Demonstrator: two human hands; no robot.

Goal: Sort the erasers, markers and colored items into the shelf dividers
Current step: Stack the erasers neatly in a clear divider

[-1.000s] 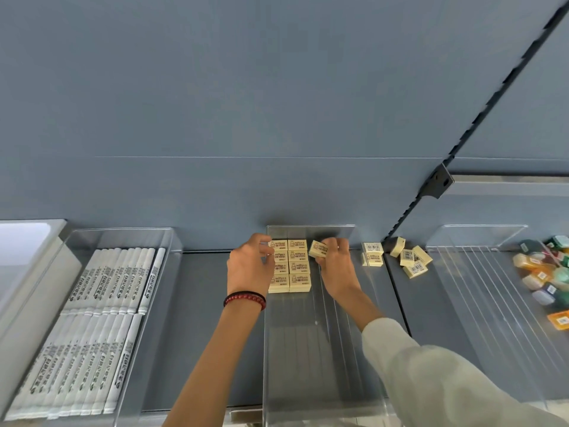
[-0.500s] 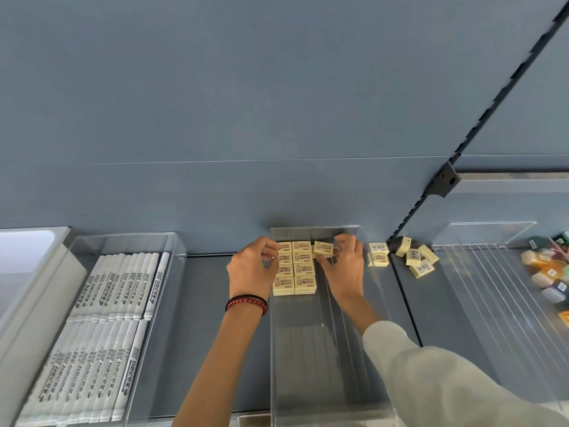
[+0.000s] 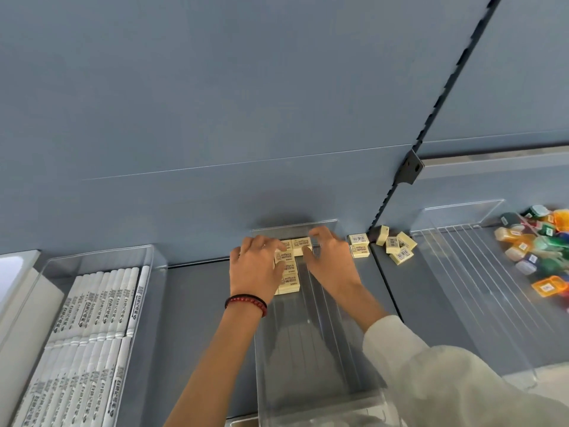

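Observation:
Cream erasers [image 3: 292, 276] lie stacked in rows at the back of the middle clear divider [image 3: 311, 374]. My left hand [image 3: 254, 269], with a red bead bracelet on the wrist, rests with bent fingers on the left column of that stack. My right hand [image 3: 331, 261] pinches one eraser [image 3: 301, 243] at the right end of the back row. Two loose erasers [image 3: 359, 245] lie just right of the divider, and several more [image 3: 397, 246] lie further right. White markers [image 3: 101, 306] fill the left divider. Colored items [image 3: 537, 245] are piled at the far right.
The blue-grey back wall [image 3: 246, 118] stands directly behind the dividers. A slotted upright and bracket [image 3: 409, 166] split the shelf sections. A wide clear divider [image 3: 468, 282] holds the colored pile. A white shelf part [image 3: 18, 272] sits at the far left.
My right hand has carried the eraser back and set it level in the back row. My left hand has slid right, over the stack's left column.

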